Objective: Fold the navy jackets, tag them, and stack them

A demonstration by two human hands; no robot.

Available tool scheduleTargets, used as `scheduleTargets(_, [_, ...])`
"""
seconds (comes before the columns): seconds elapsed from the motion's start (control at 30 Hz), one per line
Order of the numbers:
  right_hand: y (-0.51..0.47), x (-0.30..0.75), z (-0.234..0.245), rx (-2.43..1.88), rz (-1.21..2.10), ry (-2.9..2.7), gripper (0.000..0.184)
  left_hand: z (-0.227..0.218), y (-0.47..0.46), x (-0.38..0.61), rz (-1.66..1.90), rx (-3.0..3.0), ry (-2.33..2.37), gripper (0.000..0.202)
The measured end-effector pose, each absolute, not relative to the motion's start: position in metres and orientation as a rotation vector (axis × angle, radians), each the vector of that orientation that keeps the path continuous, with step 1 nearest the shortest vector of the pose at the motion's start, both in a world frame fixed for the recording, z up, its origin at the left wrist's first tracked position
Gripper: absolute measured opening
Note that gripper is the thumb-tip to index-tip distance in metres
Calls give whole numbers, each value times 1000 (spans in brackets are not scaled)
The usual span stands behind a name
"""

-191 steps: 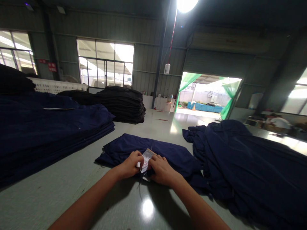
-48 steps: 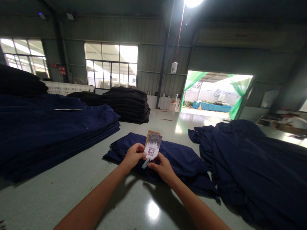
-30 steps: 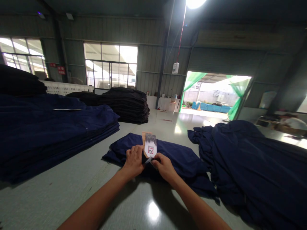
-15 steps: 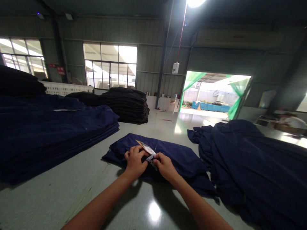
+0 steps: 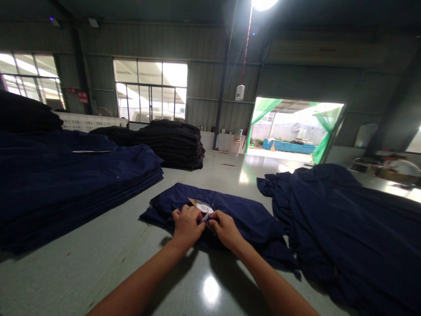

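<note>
A folded bundle of navy fabric (image 5: 250, 219) lies on the table in front of me, with a narrow tie across its middle. On top of it rests a paper tag (image 5: 204, 207), white with dark marks and a brown edge. My left hand (image 5: 187, 224) is closed around a pale fabric strip (image 5: 205, 217) at the bundle's near side. From the other side, my right hand (image 5: 225, 226) pinches the same strip between thumb and fingers. The fingers hide how the strip is looped or knotted.
Layered navy fabric (image 5: 98, 175) fills the left of the table (image 5: 115, 281), with a black fabric stack (image 5: 174, 145) behind. Loose navy fabric (image 5: 355, 228) is heaped on the right, close to the bundle's end. A white box (image 5: 240, 92) hangs on a cord beyond the table.
The paper tag has tipped down flatter toward the bundle. My hands have shifted slightly around the strip, and less of it shows between them.
</note>
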State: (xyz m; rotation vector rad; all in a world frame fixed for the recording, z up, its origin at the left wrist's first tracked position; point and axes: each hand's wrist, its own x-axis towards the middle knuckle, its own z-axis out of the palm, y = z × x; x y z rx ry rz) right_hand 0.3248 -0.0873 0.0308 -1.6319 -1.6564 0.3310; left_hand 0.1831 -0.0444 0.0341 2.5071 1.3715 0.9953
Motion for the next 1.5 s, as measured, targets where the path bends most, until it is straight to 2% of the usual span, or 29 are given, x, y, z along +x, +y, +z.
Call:
scheduleTargets(0.43, [-86,324,31,-1614,313,-1680,14,35,-48,190,755,2235,1524,22])
scheduleTargets(0.67, [-85,326,24,-1711,43,-1731,20,47,-39,183,567,2146,1433,9])
scheduleTargets(0.83, [-86,325,24,-1685,87,-1720,20,58,-37,175,463,2227,1387,13])
scheduleTargets(0.9, [-89,323,29,-1717,127,-1700,20,61,-40,173,506,2351,1440,16])
scheduleTargets(1.0, [-93,320,35,-1724,64,-1711,17,63,-43,172,750,2552,1499,21])
scheduleTargets(1.13, [-96,319,38,-1670,-71,-1790,15,56,-42,169,901,2791,1175,37])
scheduleTargets(1.23, [-95,320,36,-1672,-106,-1810,15,46,-37,166,850,2919,956,31])
scheduleTargets(1.33, [-93,322,34,-1667,-116,-1810,14,37,-33,164,892,2964,925,22])
scheduleTargets(1.5, [-92,323,33,-1698,-77,-1799,12,30,-29,164,927,3022,894,19])
